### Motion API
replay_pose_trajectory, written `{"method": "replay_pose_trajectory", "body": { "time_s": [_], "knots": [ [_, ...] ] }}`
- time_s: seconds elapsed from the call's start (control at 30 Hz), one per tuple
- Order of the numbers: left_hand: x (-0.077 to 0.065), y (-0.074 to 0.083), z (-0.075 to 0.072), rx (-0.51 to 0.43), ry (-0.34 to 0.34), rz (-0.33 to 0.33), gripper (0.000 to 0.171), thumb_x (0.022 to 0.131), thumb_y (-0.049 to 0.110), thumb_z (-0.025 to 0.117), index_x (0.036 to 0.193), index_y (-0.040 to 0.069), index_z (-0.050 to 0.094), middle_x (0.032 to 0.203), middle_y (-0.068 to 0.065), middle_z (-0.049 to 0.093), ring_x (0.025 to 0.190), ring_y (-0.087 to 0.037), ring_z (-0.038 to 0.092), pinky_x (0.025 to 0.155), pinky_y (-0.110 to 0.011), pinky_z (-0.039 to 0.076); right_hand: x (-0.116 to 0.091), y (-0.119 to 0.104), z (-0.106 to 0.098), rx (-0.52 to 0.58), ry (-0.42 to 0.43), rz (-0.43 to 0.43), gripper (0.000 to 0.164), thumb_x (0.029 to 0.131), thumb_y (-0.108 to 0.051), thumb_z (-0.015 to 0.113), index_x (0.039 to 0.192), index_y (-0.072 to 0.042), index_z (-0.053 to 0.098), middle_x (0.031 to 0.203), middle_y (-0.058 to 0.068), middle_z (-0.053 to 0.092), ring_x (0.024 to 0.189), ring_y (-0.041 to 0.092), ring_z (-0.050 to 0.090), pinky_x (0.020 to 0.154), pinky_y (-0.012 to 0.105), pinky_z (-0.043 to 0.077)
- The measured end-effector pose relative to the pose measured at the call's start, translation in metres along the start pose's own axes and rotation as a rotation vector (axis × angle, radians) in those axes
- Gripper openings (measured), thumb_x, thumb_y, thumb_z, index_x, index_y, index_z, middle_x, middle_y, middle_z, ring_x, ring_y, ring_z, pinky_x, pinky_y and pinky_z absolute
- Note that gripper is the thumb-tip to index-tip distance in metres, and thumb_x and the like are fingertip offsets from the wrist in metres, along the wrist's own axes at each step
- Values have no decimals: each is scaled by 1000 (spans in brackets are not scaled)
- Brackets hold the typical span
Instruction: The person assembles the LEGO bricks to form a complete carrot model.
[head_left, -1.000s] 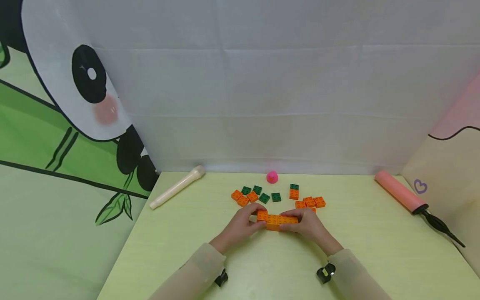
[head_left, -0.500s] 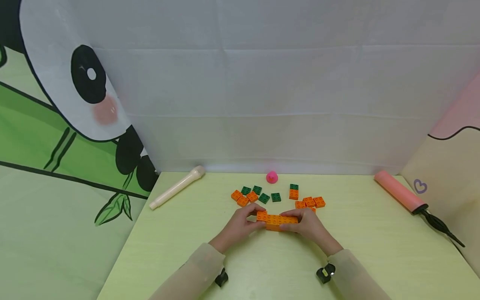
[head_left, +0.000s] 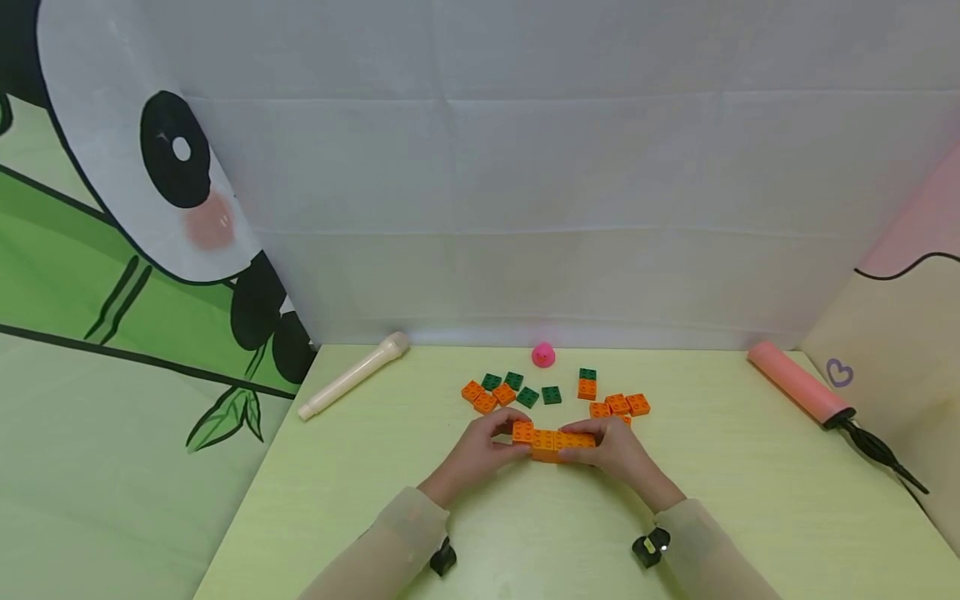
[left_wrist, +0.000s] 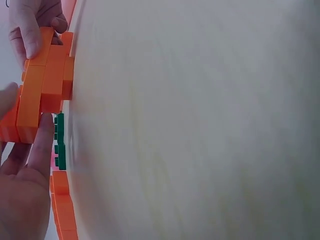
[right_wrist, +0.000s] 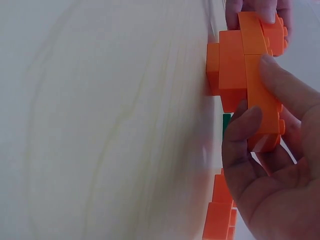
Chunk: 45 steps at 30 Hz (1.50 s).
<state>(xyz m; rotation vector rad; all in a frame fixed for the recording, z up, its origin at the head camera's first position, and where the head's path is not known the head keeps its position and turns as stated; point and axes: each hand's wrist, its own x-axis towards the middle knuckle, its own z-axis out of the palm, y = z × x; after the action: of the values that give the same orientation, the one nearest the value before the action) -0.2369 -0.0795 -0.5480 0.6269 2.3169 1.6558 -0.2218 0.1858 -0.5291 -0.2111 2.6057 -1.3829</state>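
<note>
A block structure of orange toy building bricks (head_left: 545, 446) is held between both hands, above the table. It has several layers: a narrow brick at the bottom, a wider one over it, then a row that overhangs at both ends. My left hand (head_left: 482, 447) grips its left end, where one more orange brick (left_wrist: 10, 122) sits on top of the row. The right end is pinched by my right hand (head_left: 619, 454), with the thumb (right_wrist: 285, 82) along the studded upper side and curled fingers below. The palms hide part of each end.
Loose orange bricks (head_left: 485, 402) and green bricks (head_left: 552, 395) lie behind the hands. An orange-and-green stack (head_left: 587, 384) and several orange bricks (head_left: 637, 404) are to the right. Farther out are a pink duck (head_left: 543, 355), a cream tube (head_left: 352, 377) and a pink-and-black pump (head_left: 806, 386).
</note>
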Motion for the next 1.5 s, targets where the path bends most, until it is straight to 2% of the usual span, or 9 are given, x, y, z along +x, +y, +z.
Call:
{"method": "replay_pose_trajectory", "body": {
  "time_s": [0.2, 0.3, 0.43, 0.57, 0.83, 1.03, 1.23, 1.37, 1.5],
  "knots": [
    [0, 4, 1, -10, 12, -78, 40, 103, 39, 68, 133, 14, 64, 126, 7, 65, 107, -18, 66, 90, -33, 56, -1, -1, -1, -8, 2, -3, 36, 82, -31, 91, 114, -16, 82, 114, 0, 76, 103, 19, 64, 88, 37, 53],
    [2, 4, 2, 1, 40, -105, 41, 106, 44, 60, 130, 12, 65, 123, 5, 66, 102, -18, 65, 87, -33, 55, -1, 0, 0, -7, 6, -2, 36, 82, -31, 91, 114, -16, 82, 113, 0, 76, 103, 19, 64, 88, 37, 53],
    [4, 6, 2, -6, 63, -127, 34, 107, 42, 59, 122, 13, 70, 114, 2, 68, 96, -18, 61, 84, -32, 53, 0, 1, 1, 0, 11, -4, 35, 82, -30, 91, 113, -16, 83, 113, 0, 76, 101, 18, 64, 86, 37, 52],
    [5, 7, 2, -39, 67, -142, 30, 107, 36, 61, 117, 10, 73, 107, -1, 69, 91, -18, 59, 80, -30, 51, 0, 0, 1, -3, 13, 0, 35, 82, -29, 91, 113, -16, 83, 113, 0, 76, 101, 18, 63, 86, 36, 52],
    [7, 10, 3, -81, 51, -126, 27, 106, 27, 64, 117, 4, 73, 104, -4, 70, 83, -22, 64, 76, -30, 53, 0, -1, 0, -1, 11, 11, 35, 82, -29, 92, 113, -16, 83, 114, 1, 76, 101, 18, 63, 86, 36, 52],
    [8, 7, 4, -91, 47, -126, 25, 106, 27, 65, 116, 6, 74, 105, -3, 71, 78, -29, 67, 75, -32, 55, 0, 0, 0, 1, 12, 15, 36, 82, -29, 92, 113, -16, 82, 114, 1, 75, 101, 19, 63, 86, 36, 53],
    [10, 7, 5, -88, 35, -103, 25, 106, 28, 64, 118, 8, 73, 109, -4, 69, 77, -30, 66, 72, -32, 57, 1, 2, 0, -6, 19, 10, 36, 81, -29, 92, 113, -15, 82, 114, 1, 75, 101, 18, 63, 86, 36, 53],
    [8, 5, 4, -34, 33, -85, 27, 107, 33, 63, 121, 12, 73, 110, 0, 69, 82, -25, 63, 73, -32, 55, 1, 2, 0, -15, 18, -3, 36, 82, -29, 92, 114, -16, 82, 113, 1, 76, 100, 18, 63, 85, 36, 53],
    [5, 0, 5, 5, 29, -65, 27, 103, 33, 69, 123, 15, 71, 111, 2, 69, 93, -19, 63, 81, -31, 55, 1, 2, 0, -7, 11, -10, 35, 83, -28, 91, 114, -16, 82, 112, 0, 75, 98, 17, 63, 84, 36, 53]
  ]
}}
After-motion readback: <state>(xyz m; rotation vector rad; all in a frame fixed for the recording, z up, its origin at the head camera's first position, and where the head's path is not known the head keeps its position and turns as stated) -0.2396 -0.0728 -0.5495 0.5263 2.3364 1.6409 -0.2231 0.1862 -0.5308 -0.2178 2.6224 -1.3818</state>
